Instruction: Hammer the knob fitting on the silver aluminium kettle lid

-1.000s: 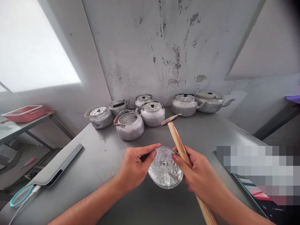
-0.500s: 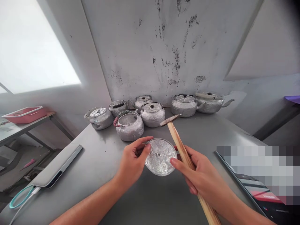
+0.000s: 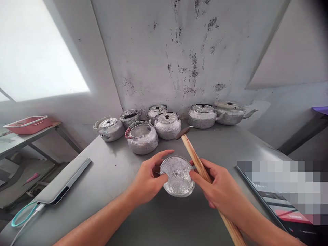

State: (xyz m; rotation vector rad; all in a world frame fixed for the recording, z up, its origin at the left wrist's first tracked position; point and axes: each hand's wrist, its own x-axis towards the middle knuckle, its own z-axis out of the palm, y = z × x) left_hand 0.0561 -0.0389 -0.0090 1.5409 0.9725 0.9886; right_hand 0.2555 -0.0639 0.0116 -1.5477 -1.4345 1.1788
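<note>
A round, dented silvery kettle lid [image 3: 178,179] with a small hole at its centre is held above the table's front part. My left hand [image 3: 148,177] grips its left edge, thumb on top. My right hand [image 3: 217,181] is closed around the wooden handle of a hammer [image 3: 196,157], and its thumb and a fingertip also touch the lid's right edge. The dark hammer head points up and away from me. Nearest beyond the lid stands a lidless kettle [image 3: 142,143] with a red and dark wrapped handle.
Several dented metal kettles [image 3: 167,128] stand along the back of the grey table [image 3: 123,181], near the wall. A white power bank [image 3: 63,181] with a cable lies at the left. A dark-edged flat panel [image 3: 271,208], partly blurred, lies at the right. A pink basket [image 3: 28,125] sits on a side table.
The lid has come slightly nearer and tilted a little. My left thumb has shifted down along its edge, and the hammer head has turned slightly.
</note>
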